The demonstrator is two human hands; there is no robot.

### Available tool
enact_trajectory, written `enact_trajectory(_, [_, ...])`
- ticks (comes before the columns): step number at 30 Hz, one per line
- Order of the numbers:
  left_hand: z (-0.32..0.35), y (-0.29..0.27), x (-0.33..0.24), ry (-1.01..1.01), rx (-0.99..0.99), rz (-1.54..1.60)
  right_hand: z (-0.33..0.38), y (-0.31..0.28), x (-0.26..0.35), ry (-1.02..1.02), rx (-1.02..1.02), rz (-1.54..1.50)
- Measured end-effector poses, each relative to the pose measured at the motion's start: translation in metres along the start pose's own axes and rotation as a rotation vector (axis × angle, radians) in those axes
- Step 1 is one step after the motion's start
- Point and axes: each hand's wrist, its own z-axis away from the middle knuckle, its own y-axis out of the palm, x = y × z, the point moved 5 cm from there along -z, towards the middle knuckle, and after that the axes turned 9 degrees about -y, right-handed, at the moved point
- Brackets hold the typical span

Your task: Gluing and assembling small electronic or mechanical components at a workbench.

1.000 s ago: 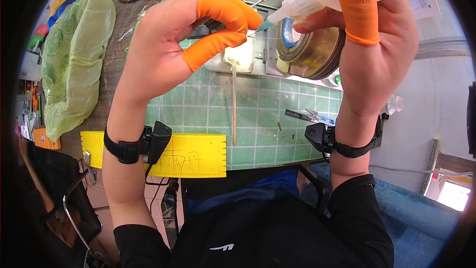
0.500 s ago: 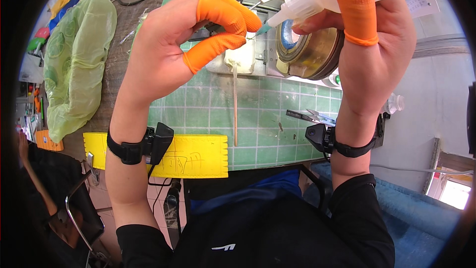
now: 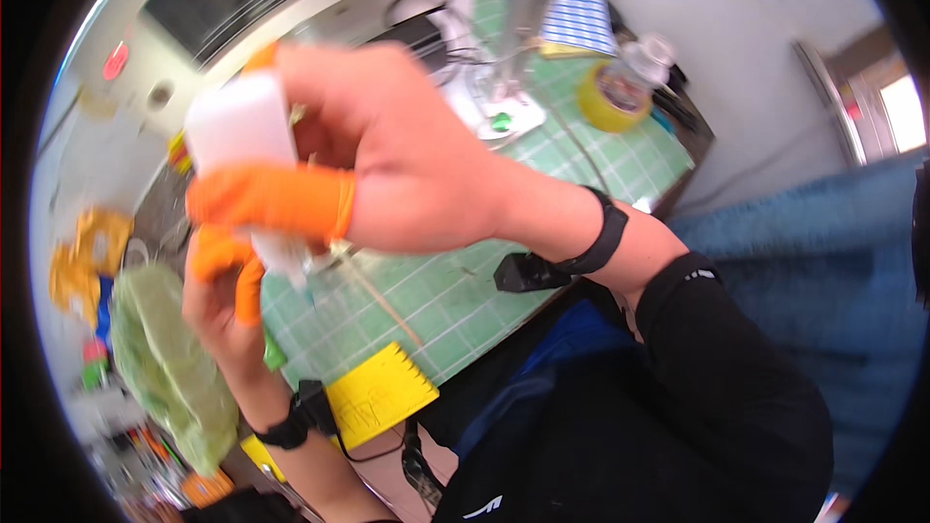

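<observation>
My right hand (image 3: 417,150), with orange finger cots, is raised in front of me and closed around a white squeeze bottle (image 3: 242,126). The bottle points down, and its tip is blurred. Below and behind it is my left hand (image 3: 221,300), also in orange finger cots. Its fingers are curled together, partly behind the bottle; what they hold, if anything, does not show. A thin wooden stick (image 3: 383,300) lies on the green gridded mat (image 3: 465,320) beside the bottle's tip.
A light green plastic bag (image 3: 170,358) lies at the left. A yellow strip (image 3: 383,395) runs along the mat's near edge. Toward the back right stand a bottle of yellow liquid (image 3: 615,97), a metal post (image 3: 533,5) and a blue checked cloth-like sheet (image 3: 579,15).
My view has swung and tilted toward the right. My right hand has moved left across the view with the squeeze bottle, nearer to me. The left hand now sits lower, still curled.
</observation>
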Motion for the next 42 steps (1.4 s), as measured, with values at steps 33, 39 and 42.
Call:
enact_trajectory(33, [-0.012,0.014,-0.029,0.109,0.124,0.050,0.098,-0.289,0.225,0.283,-0.364,1.447])
enact_trajectory(39, [-0.006,0.007,-0.019,0.157,0.104,0.026,0.102,-0.135,0.122,0.740,0.482,1.125])
enact_trajectory(42, [-0.011,0.005,-0.013,0.108,0.081,0.025,0.109,-0.123,0.092,0.633,0.494,1.160])
